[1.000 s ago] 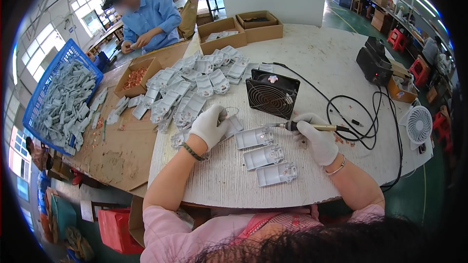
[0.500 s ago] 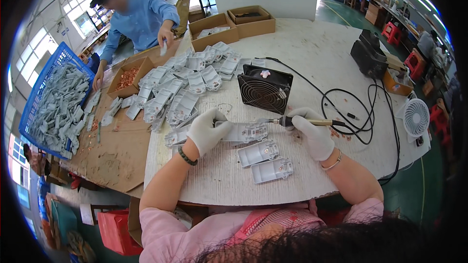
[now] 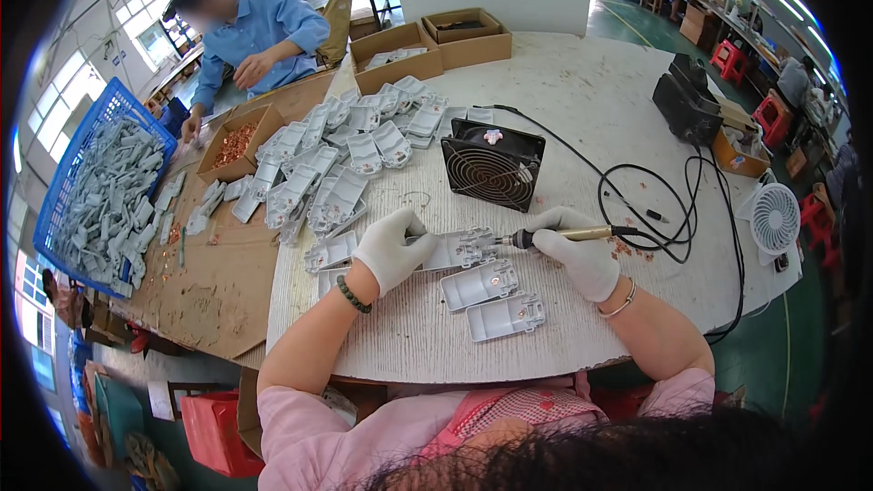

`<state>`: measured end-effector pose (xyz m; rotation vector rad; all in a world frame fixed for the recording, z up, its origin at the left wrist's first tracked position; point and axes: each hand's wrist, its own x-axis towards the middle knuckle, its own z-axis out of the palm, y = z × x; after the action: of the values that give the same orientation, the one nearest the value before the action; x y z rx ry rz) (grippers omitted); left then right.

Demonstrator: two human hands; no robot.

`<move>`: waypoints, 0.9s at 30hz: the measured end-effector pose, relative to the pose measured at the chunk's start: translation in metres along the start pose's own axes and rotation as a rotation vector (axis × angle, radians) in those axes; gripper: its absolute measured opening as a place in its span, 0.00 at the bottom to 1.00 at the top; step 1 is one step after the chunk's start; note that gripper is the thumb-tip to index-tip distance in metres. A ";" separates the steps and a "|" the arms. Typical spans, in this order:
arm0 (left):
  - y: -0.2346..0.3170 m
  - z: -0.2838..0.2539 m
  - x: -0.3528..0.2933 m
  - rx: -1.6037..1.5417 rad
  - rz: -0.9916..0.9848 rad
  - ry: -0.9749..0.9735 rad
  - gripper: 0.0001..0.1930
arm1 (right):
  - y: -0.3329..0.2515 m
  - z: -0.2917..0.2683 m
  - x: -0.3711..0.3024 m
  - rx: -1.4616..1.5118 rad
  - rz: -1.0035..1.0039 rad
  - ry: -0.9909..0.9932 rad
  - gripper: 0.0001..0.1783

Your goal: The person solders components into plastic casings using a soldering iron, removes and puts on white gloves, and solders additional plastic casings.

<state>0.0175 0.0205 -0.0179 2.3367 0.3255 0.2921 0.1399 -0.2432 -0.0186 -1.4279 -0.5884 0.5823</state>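
In a white glove, my left hand [image 3: 389,250] pinches the left end of a light grey plastic casing [image 3: 446,253], a shallow tray shape with a clipped right end. My right hand [image 3: 582,262], also gloved, grips a soldering iron [image 3: 587,233] like a pen. Its tip points left and is at the casing's right end; whether it touches cannot be made out. Just below lie two similar casings, an upper one [image 3: 477,285] and a lower one [image 3: 505,317], each with small copper-coloured bits at the right end. More casings [image 3: 331,253] lie beside my left wrist.
Beyond my hands stands a black fan [image 3: 493,164]. A heap of casings [image 3: 318,159], a box of copper parts [image 3: 238,147] and a blue basket [image 3: 56,235] lie left. The iron's cable [image 3: 668,259] loops right, near a white fan [image 3: 776,218]. A co-worker [image 3: 264,27] sits across.
My left hand and the casing have shifted slightly, and the iron has turned a little in my right hand. The co-worker's hand has drawn back from the heap; the pale piece it held is gone.
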 end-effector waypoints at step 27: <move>-0.001 0.000 0.000 -0.025 0.010 -0.019 0.11 | 0.001 0.001 0.000 -0.045 0.007 -0.045 0.08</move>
<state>0.0176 0.0212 -0.0185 2.3159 0.2996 0.2764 0.1396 -0.2423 -0.0197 -1.4633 -0.6354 0.6113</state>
